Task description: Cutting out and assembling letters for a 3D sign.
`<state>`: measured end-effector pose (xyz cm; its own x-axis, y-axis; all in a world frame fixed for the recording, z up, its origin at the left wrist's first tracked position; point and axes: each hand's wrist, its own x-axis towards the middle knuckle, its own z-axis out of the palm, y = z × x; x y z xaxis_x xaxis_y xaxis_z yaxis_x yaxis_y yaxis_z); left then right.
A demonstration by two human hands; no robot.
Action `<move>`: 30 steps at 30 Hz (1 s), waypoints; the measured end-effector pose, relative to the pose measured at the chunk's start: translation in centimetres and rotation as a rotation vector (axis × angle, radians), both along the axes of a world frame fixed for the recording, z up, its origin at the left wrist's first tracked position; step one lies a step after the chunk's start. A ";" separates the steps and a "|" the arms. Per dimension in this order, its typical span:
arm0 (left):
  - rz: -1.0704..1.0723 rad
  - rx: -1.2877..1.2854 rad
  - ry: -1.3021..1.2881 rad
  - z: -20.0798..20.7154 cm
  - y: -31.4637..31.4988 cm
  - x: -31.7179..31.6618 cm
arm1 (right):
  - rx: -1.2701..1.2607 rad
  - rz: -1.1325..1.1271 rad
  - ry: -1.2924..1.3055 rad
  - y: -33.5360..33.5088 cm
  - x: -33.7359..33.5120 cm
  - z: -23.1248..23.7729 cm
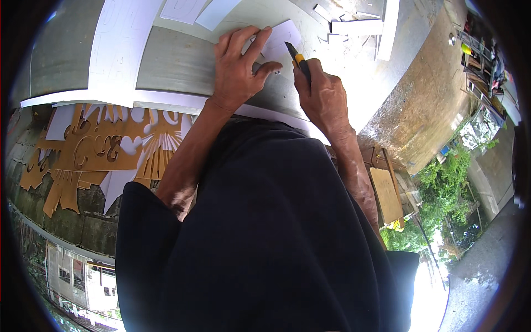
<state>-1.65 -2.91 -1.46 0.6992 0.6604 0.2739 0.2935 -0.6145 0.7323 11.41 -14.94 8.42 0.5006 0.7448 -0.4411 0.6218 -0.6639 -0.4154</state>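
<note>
A small white sheet (286, 36) with drawn lines lies on the work table (171, 63). My left hand (239, 66) is open, fingers spread, with fingertips resting at the sheet's left edge. My right hand (326, 95) is wrapped round a black and yellow utility knife (299, 58). The knife slants up and to the left, its dark tip over the right part of the sheet. Whether the blade touches the sheet I cannot tell. The right palm hides the rear of the handle.
A long white marked strip (119, 47) lies at the left, with more white sheets (217, 12) at the far side. White offcuts (357, 27) are scattered at the far right. A white strip (171, 98) runs along the table's near edge. Brown cut-out panels (105, 146) lie lower left.
</note>
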 end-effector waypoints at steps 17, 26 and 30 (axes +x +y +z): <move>0.098 -0.029 -0.004 -1.5 -0.3 -0.8 | -0.055 0.160 -0.035 1.3 -0.8 -1.3; 0.095 -0.033 -0.014 -1.4 -0.2 -0.8 | -0.072 0.155 -0.022 1.7 -1.0 -1.0; 0.110 -0.003 -0.013 -0.9 -0.1 -0.6 | -0.093 0.153 -0.022 1.8 -1.0 -1.0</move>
